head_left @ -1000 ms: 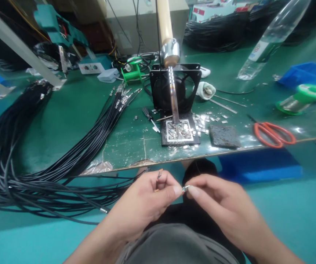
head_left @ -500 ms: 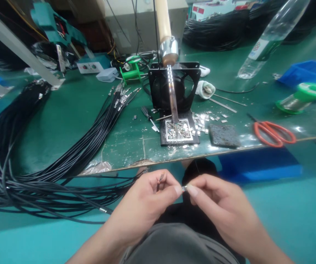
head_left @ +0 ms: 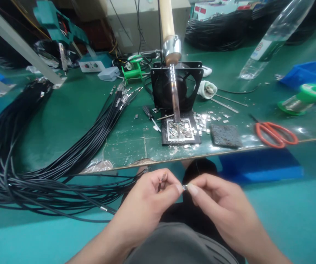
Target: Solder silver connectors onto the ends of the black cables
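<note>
Between the fingertips of both hands, over my lap, is a small metal connector (head_left: pixel 184 187). My left hand (head_left: pixel 153 196) is closed, thumb and forefinger pinching the connector's left side. A cable end with bared reddish wires (head_left: pixel 162 181) sticks up inside its curled fingers. My right hand (head_left: pixel 218 203) pinches the other side of the connector between thumb and forefinger. Black cables (head_left: pixel 91 198) hang off the table's edge to the left of my left hand. Above the hands, a wooden-handled soldering iron (head_left: pixel 175 95) points down at a tray (head_left: pixel 168 134) of small metal parts.
A black fan (head_left: pixel 155 88) stands behind the iron. Right of the tray lie a dark sponge block (head_left: pixel 225 136), orange-handled scissors (head_left: pixel 276 134) and a solder spool (head_left: pixel 298 101). A screwdriver (head_left: pixel 148 113) is at left. A plastic bottle (head_left: pixel 268 47) and blue bin (head_left: pixel 308 75) stand at right.
Both hands keep the same pinch on the connector, with hardly any movement. The bench scene has shifted slightly to the right in the view.
</note>
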### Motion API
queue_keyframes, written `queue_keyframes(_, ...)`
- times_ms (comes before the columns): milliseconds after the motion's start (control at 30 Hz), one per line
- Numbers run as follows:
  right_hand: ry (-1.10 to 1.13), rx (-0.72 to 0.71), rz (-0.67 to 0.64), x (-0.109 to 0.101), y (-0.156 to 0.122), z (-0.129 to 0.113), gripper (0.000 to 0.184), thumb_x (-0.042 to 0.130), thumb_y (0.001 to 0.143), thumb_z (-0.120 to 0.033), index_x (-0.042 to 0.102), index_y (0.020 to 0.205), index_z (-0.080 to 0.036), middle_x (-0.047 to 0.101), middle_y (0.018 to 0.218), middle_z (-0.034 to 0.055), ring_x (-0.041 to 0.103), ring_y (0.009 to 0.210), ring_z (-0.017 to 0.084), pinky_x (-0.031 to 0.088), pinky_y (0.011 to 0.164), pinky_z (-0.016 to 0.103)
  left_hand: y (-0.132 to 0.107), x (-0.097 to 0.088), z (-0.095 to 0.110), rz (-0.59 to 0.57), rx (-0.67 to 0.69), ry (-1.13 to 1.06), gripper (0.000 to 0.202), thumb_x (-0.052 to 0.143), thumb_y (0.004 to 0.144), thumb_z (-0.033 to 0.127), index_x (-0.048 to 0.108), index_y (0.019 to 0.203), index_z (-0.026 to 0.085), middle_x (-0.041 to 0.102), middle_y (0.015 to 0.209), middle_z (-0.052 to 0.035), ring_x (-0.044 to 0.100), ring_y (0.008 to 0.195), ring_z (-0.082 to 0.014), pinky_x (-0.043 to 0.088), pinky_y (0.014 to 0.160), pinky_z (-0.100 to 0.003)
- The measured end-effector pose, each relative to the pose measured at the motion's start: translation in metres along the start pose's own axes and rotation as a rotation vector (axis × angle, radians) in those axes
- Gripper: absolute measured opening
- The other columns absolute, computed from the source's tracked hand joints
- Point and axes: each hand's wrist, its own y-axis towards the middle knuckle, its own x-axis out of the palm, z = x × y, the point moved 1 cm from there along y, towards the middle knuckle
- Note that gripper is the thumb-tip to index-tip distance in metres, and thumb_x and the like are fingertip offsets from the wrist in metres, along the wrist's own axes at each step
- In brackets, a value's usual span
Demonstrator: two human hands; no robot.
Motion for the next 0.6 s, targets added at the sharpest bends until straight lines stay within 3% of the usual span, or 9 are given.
queue_keyframes(600,0.030,0.023,0.010,0.0029,0.0029,-0.0066,0.037,0.067,0.098,-0.049,0.070,0.082,-0.016,0.056,0.066,0.0002,0.043,0.059,0.008,0.036,0.052,0.017,0.0058,-0.0010,0.0047,0.036,-0.036,-0.014,0.015,0.068,0.087,0.028,0.062,0.081,0.016,0.028,0.055,0.0087,0.021,0.045,-0.0040,0.015,0.044,-0.020)
